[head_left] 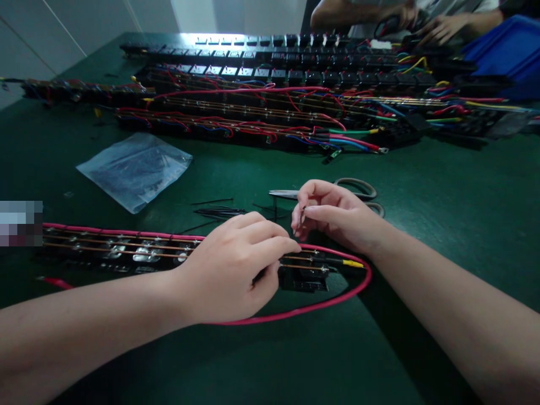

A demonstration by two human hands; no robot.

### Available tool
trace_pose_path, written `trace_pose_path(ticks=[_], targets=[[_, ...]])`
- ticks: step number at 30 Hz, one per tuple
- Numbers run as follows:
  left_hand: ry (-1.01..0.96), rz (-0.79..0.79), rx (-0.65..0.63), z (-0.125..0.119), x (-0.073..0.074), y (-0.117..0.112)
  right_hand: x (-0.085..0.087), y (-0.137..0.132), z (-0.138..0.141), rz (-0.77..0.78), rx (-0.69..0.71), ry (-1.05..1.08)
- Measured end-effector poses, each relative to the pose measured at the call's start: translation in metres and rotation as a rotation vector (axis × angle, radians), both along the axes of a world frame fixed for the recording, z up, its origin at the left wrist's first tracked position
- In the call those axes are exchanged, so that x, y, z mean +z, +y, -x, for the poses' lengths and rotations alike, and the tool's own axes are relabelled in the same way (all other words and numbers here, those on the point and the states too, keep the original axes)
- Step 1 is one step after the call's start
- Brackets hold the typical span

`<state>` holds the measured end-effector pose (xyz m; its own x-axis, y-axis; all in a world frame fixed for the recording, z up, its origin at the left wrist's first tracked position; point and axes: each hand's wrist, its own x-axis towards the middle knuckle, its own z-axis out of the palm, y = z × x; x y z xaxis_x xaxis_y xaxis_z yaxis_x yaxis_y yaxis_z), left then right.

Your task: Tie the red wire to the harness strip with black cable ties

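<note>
A long black wired strip (126, 247) with copper-coloured rods lies across the table in front of me. A thick red cable (337, 297) runs along its far edge and loops back around its right end. My left hand (236, 264) curls over the strip and that cable, index fingertip at the cable; part of its grip is hidden. Just beyond, my right hand (324, 216) pinches a thin black piece, apparently a cable tie (302, 215), between thumb and fingers. Loose black cable ties (219, 212) lie behind my left hand. Scissors (356, 184) lie partly behind my right hand.
A clear plastic bag (137, 169) lies on the green table (442, 225) at the left. Several wired black assemblies (236, 121) stretch across the back. Beyond them are a co-worker's hands (442, 28) and a blue bin (506, 53).
</note>
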<state>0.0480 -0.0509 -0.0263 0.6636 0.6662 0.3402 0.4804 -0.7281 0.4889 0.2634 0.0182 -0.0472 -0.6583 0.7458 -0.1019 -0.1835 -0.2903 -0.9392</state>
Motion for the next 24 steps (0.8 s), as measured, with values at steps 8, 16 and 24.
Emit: trace_pose_path(ticks=[8, 16, 24], targets=[[0.071, -0.012, -0.022, 0.001, 0.0023, 0.0, -0.0019, 0.0028, 0.0004, 0.02, -0.012, 0.006], [0.105, -0.014, -0.013, 0.0014, 0.0023, -0.0004, -0.0016, 0.0016, 0.0004, -0.015, -0.009, 0.008], [0.057, -0.004, 0.011, 0.0009, 0.0018, -0.001, -0.0016, 0.0018, 0.0009, -0.021, -0.012, 0.001]])
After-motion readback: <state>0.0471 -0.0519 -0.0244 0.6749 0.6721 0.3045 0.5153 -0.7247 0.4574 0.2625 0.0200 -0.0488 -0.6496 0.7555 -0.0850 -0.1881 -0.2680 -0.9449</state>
